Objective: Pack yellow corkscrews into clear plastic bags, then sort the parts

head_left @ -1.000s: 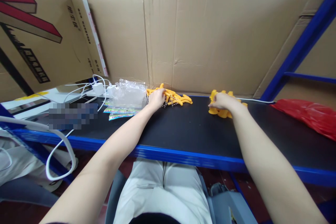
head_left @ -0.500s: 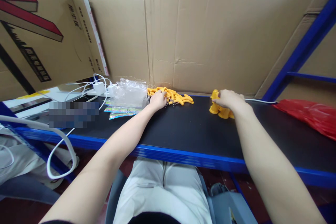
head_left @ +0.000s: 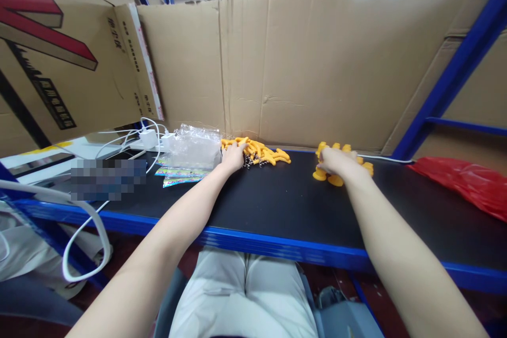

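My left hand reaches into the left side of a heap of slim orange-yellow keychain pieces with dark metal chains. Its fingers are bent onto the pieces there, and the fingertips are partly hidden among them. Towards the right, my right hand lies over a group of yellow pieces with round, flared bases. Thumb and fingers are curled round part of that group, and the palm hides its middle. More of these pieces show behind the hand and to its right.
Clear plastic bags lie over colourful printed packets left of the heap. White cables and chargers are farther left. A red plastic bag lies at right. Cardboard walls the back; a blue rail edges the black shelf.
My left hand has shifted slightly left on the heap. My right hand has moved a little left, and more yellow pieces show behind it and to its right. The view has tilted slightly up.
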Demonstrator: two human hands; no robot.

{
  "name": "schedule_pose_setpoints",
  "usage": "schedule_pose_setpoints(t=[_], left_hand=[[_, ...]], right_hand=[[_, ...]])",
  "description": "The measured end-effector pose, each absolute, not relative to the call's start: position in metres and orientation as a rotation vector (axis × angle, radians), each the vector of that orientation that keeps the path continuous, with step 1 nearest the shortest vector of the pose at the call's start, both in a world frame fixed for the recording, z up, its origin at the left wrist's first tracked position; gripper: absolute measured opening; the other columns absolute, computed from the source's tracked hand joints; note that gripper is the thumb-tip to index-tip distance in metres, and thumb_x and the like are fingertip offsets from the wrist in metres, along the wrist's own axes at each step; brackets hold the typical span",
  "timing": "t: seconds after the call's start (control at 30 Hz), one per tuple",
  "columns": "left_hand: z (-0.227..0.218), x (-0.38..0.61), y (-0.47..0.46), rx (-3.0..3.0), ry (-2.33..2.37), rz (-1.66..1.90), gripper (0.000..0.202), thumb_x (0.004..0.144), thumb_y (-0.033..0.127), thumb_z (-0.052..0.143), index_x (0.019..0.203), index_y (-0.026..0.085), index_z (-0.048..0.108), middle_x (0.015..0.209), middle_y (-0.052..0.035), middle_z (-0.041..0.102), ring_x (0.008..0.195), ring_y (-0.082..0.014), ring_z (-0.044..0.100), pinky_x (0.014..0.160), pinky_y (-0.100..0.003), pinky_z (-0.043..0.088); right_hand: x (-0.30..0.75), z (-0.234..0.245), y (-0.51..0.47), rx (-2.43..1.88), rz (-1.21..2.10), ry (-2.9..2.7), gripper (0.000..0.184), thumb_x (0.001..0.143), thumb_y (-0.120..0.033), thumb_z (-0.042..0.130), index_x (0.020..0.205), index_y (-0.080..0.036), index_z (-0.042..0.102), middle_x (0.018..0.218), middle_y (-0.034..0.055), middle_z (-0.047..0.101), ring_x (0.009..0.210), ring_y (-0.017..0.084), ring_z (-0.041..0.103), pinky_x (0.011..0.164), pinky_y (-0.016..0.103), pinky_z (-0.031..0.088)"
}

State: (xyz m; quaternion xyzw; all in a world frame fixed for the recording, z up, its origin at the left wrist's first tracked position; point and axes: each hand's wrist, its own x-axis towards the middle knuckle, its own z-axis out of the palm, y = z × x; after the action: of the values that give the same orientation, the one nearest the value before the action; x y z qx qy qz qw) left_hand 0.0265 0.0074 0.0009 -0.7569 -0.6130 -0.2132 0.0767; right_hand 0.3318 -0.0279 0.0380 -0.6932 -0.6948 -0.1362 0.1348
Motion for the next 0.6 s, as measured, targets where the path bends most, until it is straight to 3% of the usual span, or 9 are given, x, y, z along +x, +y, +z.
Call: schedule_pose_setpoints(t=[0.13,0.33,0.6], left_hand=[[-0.001,0.024,0.011,-2.181,-1.864,-0.667,0.039,0.085,0.019,0.041,0.122,0.029,0.05,0.114,-0.0099,0.053,0.108,-0.0247,0.05,0.096,-0.043,0.033],[-0.003,0.021,0.016,-2.155,-1.9,-0.661,0.03,0.085,0.025,0.045,0.114,0.024,0.052,0.11,-0.012,0.056,0.109,-0.0267,0.05,0.093,-0.044,0.034],[0.003,0.022,0.012,-2.107,-1.907,-0.789,0.029,0.086,0.029,0.043,0.113,0.02,0.048,0.112,-0.0123,0.057,0.107,-0.0258,0.052,0.093,-0.041,0.033]], right_hand=[[0.317,0.043,-0.035,-2.14,-0.321,-2.074,0.017,0.068,-0.035,0.069,0.071,-0.019,0.065,0.079,0.0139,0.063,0.087,0.034,0.058,0.074,0.053,0.037],[0.301,0.048,-0.042,-1.855,-0.085,-2.221,0.006,0.069,-0.021,0.068,0.072,-0.021,0.063,0.076,0.0073,0.064,0.076,0.024,0.06,0.069,0.036,0.042],[0.283,0.025,-0.032,-1.695,0.168,-2.308,0.022,0.064,-0.032,0.068,0.076,-0.019,0.055,0.074,0.0011,0.061,0.067,0.015,0.055,0.057,0.024,0.038]])
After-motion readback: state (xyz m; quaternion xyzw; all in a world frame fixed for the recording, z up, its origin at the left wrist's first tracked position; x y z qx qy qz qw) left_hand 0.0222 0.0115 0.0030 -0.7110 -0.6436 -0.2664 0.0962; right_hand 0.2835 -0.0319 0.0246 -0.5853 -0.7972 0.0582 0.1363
